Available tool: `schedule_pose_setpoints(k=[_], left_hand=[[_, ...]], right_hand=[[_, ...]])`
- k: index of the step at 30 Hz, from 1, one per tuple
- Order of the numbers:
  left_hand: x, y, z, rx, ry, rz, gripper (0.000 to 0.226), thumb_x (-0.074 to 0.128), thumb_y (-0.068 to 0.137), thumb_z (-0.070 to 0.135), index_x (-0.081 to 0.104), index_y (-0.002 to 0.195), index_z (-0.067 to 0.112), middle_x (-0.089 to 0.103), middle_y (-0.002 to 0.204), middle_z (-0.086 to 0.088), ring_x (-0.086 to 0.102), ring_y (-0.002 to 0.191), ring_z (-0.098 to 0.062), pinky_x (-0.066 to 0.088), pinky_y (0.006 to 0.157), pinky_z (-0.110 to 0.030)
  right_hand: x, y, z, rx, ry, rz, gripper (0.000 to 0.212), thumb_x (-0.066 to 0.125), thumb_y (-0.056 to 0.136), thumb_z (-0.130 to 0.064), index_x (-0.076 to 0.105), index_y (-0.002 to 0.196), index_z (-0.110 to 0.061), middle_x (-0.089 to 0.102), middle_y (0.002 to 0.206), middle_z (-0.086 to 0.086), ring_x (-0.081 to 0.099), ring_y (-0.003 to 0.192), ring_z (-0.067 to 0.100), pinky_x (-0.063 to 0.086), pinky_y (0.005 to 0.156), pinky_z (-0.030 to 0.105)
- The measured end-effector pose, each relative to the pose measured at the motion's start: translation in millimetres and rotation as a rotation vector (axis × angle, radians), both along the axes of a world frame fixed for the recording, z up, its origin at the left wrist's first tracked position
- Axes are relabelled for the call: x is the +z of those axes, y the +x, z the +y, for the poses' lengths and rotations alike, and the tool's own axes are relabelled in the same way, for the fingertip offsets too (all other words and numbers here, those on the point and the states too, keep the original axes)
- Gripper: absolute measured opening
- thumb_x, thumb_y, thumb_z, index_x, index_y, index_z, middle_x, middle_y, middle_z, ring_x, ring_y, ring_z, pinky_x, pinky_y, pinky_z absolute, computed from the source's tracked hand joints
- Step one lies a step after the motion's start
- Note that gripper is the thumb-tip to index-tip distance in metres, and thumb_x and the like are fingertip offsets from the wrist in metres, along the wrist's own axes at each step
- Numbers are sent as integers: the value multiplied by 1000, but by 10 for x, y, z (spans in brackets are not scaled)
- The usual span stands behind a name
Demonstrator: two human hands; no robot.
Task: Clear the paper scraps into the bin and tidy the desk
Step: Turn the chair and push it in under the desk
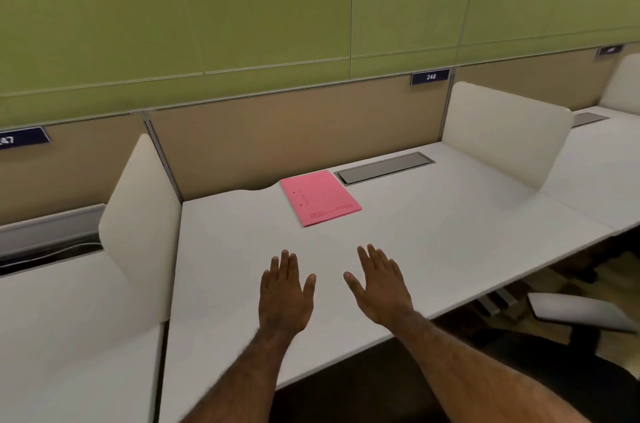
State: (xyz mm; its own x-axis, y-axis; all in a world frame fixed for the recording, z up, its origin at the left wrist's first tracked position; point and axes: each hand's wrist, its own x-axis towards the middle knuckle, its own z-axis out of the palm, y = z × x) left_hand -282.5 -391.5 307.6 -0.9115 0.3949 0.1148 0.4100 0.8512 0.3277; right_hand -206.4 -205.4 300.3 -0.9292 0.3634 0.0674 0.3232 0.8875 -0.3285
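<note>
A pink folder [320,197] lies flat on the white desk [433,232], near the back, slightly left of a grey cable hatch [384,167]. My left hand [284,291] and my right hand [382,285] hover palm-down over the desk's front middle, side by side, fingers spread, holding nothing. Both hands are a short way in front of the folder and apart from it. No paper scraps and no bin show in this view.
Cream side dividers [142,225] [502,131] bound the desk left and right, with a tan back panel [294,131] behind. Neighbouring desks lie on both sides. A black office chair [588,336] with a white armrest stands at the lower right.
</note>
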Motion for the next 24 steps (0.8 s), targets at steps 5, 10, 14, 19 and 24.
schedule_pose_setpoints(k=[5, 10, 14, 19, 24], left_hand=[[188, 411, 19, -26, 7, 24, 69, 17, 96, 56, 3, 152, 17, -2, 162, -3, -5, 149, -22, -2, 119, -38], [316, 838, 93, -63, -3, 43, 70, 16, 95, 58, 5, 152, 19, -3, 162, -2, -4, 149, -22, 1, 121, -41], [388, 1193, 234, -97, -5, 69, 70, 16, 94, 59, 6, 152, 21, -2, 162, -1, -4, 149, -22, 0, 121, -42], [363, 1818, 515, -141, 11, 81, 72, 16, 93, 62, 7, 152, 22, -2, 162, 0, -4, 149, -21, -4, 118, -40], [328, 2679, 909, -208, 24, 46, 70, 20, 95, 60, 10, 152, 21, 1, 163, -2, -2, 149, -22, -2, 118, -41]], right_hand=[[184, 433, -22, -38, 46, 14, 79, 3, 86, -71, -6, 151, -28, -9, 161, -2, -10, 147, 16, -13, 111, 34], [347, 877, 22, -63, 61, 41, 76, 7, 89, -70, -7, 151, -29, -10, 161, -2, -11, 147, 17, -12, 113, 36], [459, 1335, 142, -98, 51, 73, 76, 7, 88, -70, -6, 151, -29, -10, 161, -3, -11, 147, 16, -10, 116, 38], [538, 2127, 416, -161, 48, 100, 74, 12, 91, -68, -3, 151, -29, -6, 162, -3, -8, 147, 16, -8, 116, 37], [647, 3178, 761, -188, 54, 183, 78, 14, 89, -70, 7, 152, -25, 7, 162, -1, 2, 148, 16, -4, 116, 35]])
